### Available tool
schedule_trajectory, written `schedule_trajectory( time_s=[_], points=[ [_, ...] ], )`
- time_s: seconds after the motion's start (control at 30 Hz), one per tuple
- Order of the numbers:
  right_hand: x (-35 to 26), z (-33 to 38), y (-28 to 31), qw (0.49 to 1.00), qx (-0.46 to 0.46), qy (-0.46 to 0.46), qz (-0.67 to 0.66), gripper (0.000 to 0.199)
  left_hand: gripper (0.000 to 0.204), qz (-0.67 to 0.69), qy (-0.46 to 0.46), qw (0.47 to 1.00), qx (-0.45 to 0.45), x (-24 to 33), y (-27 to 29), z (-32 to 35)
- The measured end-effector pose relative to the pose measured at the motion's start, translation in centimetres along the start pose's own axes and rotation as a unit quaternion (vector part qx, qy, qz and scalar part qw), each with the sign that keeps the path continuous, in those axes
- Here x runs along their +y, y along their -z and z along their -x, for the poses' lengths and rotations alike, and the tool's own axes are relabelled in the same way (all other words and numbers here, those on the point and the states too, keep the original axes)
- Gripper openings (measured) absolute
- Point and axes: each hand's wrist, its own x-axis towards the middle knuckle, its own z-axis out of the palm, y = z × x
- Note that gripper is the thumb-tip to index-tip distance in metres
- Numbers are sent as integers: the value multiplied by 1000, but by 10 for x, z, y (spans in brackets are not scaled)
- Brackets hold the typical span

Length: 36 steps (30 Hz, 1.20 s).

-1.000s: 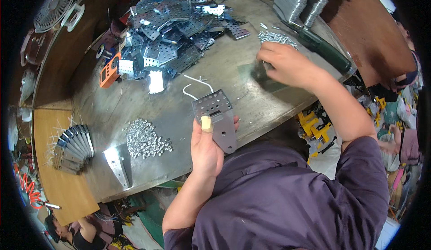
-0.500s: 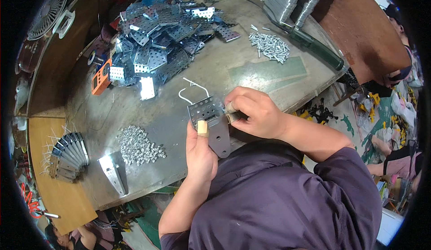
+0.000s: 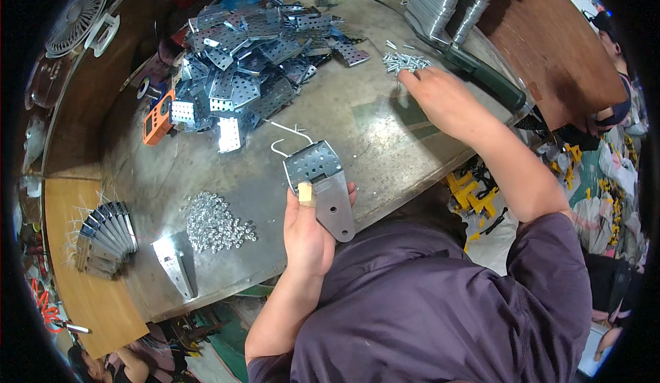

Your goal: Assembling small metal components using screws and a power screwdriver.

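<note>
My left hand (image 3: 307,235) grips a grey metal bracket (image 3: 335,201) near the table's front edge. Tan tape wraps my left thumb, which presses on the bracket's side. A perforated metal plate (image 3: 313,164) sits at the bracket's far end, and a bent white wire (image 3: 292,131) sticks out beyond it. At the back right, my right hand (image 3: 434,94) reaches down to the near side of a pile of small silvery screws or rivets (image 3: 407,61). Its fingers are curled together, with the tips partly hidden; what they pinch is too small to make out.
A heap of perforated plates (image 3: 240,73) lies at the back left, beside an orange device (image 3: 159,118). Small nuts (image 3: 216,223) are piled front left, near a lone bracket (image 3: 172,266) and a fanned row of brackets (image 3: 106,238). A dark green tool (image 3: 485,77) lies back right.
My right hand has left the bracket and moved far right to the pile of small fasteners. My left hand still holds the bracket in nearly the same place.
</note>
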Motion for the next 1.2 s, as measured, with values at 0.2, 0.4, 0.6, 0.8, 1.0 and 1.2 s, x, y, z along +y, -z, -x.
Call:
schedule_trajectory(
  time_s=[0.2,0.4,0.6,0.8,1.0,1.2],
  points=[
    [-20,-7,8,995,-44,59,-61,27,33,2,-1,1000,-15,-2,2,1],
    [-33,-11,8,977,28,77,-195,27,38,-18,-15,1000,-8,0,1,2],
    [-17,-6,4,990,-33,26,-131,27,37,-10,-19,1000,-20,-2,3,0],
    [-9,-21,-3,994,66,-4,-86,31,40,-7,-17,999,-40,-2,4,1],
    [-20,-38,-6,997,-62,-10,-43,33,37,-27,-27,999,-28,-4,3,1],
    [-55,-33,13,971,27,94,-218,19,37,-21,-14,999,-40,-4,8,0]
  ],
)
